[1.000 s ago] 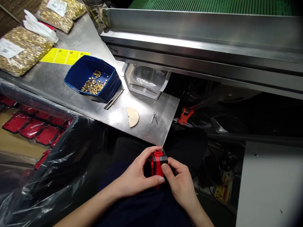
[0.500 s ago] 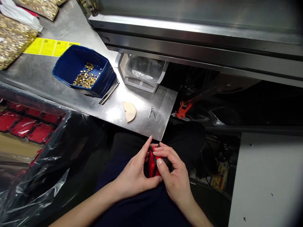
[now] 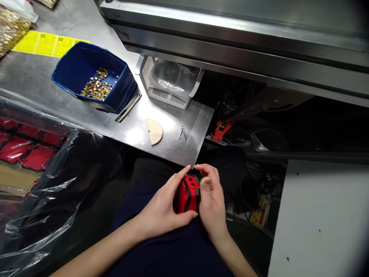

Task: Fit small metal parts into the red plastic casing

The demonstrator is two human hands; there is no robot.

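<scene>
My left hand [image 3: 164,206] is wrapped around a boxy red and black plastic housing [image 3: 192,192], its thumb along the near side and its fingers along the far side. The housing is over my lap, just off the corner of the metal table. On its upper red face are small openings. My right hand [image 3: 211,196] is closed at the housing's right side, fingers curled and thumb raised off the red face. Whatever its fingers might hold is hidden. Beyond the hands, a half-round wooden piece [image 3: 155,132] and a small metal two-legged part [image 3: 182,132] lie on the table.
On the metal table [image 3: 135,140] stand a blue bin [image 3: 115,94] of small brass pieces and a grey bin [image 3: 170,100] with clear plastic bags. A pen-like tool [image 3: 129,107] lies between. Left is a plastic-lined box of red parts [image 3: 36,156]; an orange clamp [image 3: 220,130] is at right.
My right thumb and fingers have lifted off the housing's red face and moved to its right, uncovering its openings. My left hand keeps its hold. The view has shifted slightly.
</scene>
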